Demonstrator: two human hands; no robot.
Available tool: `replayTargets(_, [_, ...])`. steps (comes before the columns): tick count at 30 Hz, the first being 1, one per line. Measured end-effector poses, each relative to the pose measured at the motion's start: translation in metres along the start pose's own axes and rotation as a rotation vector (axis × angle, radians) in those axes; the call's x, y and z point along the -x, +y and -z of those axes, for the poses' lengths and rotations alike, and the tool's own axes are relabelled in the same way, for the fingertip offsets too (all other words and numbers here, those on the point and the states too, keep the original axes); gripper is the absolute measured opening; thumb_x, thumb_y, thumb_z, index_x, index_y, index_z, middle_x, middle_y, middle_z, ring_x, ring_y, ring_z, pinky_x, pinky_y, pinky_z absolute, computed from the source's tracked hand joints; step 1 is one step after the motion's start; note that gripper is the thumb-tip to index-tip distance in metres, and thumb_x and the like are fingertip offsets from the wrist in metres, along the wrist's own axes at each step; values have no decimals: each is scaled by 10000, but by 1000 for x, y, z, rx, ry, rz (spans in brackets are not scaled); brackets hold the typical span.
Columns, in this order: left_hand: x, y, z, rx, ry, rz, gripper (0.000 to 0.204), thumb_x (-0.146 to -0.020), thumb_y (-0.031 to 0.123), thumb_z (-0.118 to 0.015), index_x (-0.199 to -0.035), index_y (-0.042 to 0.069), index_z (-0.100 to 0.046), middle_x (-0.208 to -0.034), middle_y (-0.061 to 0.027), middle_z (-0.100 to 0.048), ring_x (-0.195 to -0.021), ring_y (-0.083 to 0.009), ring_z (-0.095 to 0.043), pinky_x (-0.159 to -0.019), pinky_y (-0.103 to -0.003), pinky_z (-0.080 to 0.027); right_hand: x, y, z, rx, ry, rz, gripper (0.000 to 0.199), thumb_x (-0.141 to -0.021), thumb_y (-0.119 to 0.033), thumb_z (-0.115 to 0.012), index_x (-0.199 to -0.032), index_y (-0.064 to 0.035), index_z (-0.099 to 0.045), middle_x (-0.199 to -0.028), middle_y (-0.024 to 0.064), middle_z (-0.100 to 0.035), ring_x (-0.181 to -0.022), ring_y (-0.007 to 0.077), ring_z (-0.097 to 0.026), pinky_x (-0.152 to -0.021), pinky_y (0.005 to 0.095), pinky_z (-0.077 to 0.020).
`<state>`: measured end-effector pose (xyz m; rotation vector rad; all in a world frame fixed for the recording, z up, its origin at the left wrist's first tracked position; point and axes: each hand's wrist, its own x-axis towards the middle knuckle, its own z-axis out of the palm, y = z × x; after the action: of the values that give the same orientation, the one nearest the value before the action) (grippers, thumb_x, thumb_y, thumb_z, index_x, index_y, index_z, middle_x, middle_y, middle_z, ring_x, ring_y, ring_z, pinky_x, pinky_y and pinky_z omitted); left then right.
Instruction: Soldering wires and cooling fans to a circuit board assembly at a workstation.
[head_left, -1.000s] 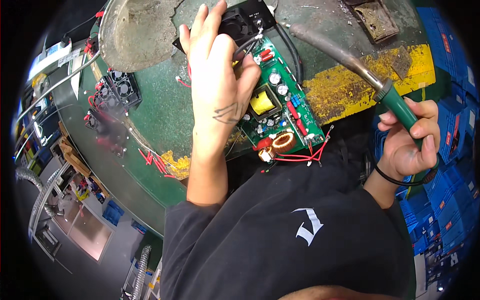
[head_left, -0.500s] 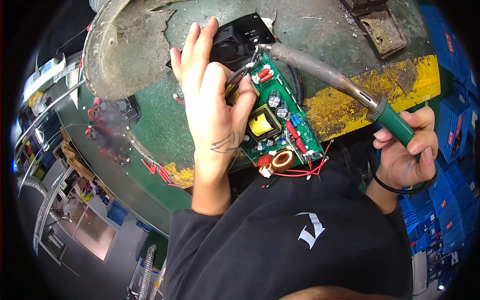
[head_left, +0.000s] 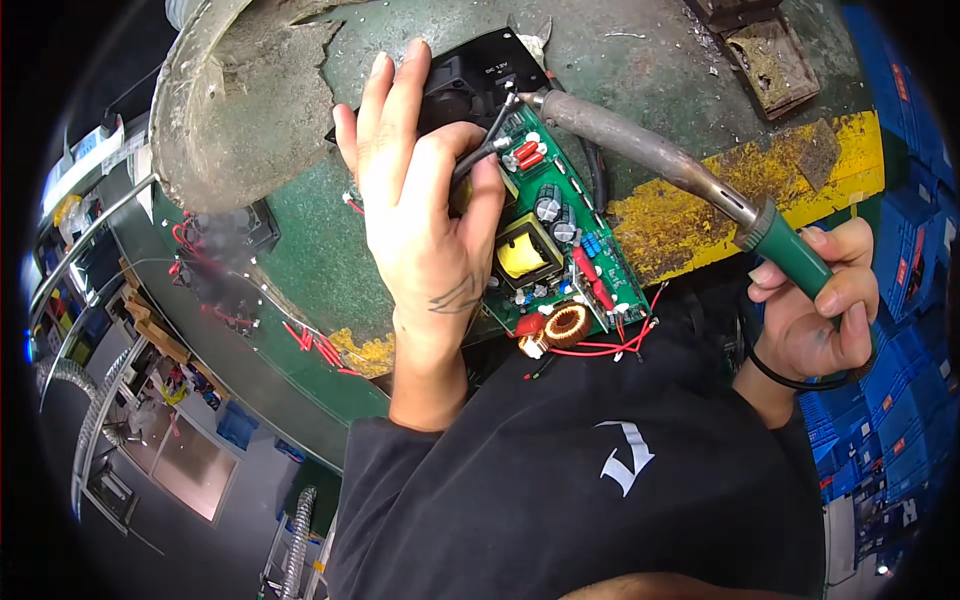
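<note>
My right hand [head_left: 815, 300] grips the green handle of a soldering iron [head_left: 640, 145]. Its tip meets the end of a black wire [head_left: 496, 124] at a terminal on the black panel [head_left: 485, 65], which carries a fan. Between thumb and forefinger, my left hand [head_left: 425, 215] pinches that wire, the other fingers raised over the fan. Below the panel lies a green circuit board [head_left: 575, 215] with a yellow transformer [head_left: 524, 250], capacitors and a copper-wound ring coil [head_left: 567, 324]. Red wires [head_left: 600, 349] trail from its near end.
A large grey, worn curved sheet [head_left: 235, 110] stands at the left. Beneath it are a black fan [head_left: 240, 228] and several red wire pieces [head_left: 320, 347]. A rusty metal tray [head_left: 775, 70] sits far right. Blue boxes [head_left: 900, 330] are stacked beyond the table's yellow edge.
The iron's tip and the wire end have shifted very slightly. Both hands keep their grips, and the whole view has moved a little.
</note>
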<state>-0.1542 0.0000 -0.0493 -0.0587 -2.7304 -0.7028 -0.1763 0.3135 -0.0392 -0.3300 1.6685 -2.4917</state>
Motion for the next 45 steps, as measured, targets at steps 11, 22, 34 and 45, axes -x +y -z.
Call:
replayTargets(11, [2,-3,-7,33,121,-50,262,-698,33,-772,-952,76,-726,-1440,-196,-588,-1368,-405,-513,-1192,-550,-282,2,0,-2,22,4,12,386,-1030,-347,-432,-872,-27,-578,-1144,240,-527,-690,371,-704,-575,424,-628])
replayTargets(22, [5,3,-5,-52,107,-94,206,-715,68,-735,-920,58,-755,-1377,-162,-647,-1371,-412,-517,-1220,-564,-237,4,0,-1,-17,25,25,385,-1028,-351,-441,-865,-29,-573,-1141,237,-537,-695,369,-706,-570,419,-625])
replayTargets(34, [4,0,-3,-36,129,-113,216,-726,0,-742,-931,56,-785,-1329,-195,-673,-1332,-391,-573,-1188,-581,-291,2,4,-3,-33,12,15,384,-1030,-339,-437,-844,-23,-555,-1137,239,-544,-692,378,-707,-569,437,-634])
replayTargets(45, [3,3,-3,-13,24,-177,213,-711,45,-737,-924,50,-729,-1408,-144,-623,-1414,-412,-463,-1246,-600,-112,2,6,0,-22,64,-12,354,-1004,-314,-416,-780,-48,-480,-1082,208,-545,-666,379,-695,-553,459,-636])
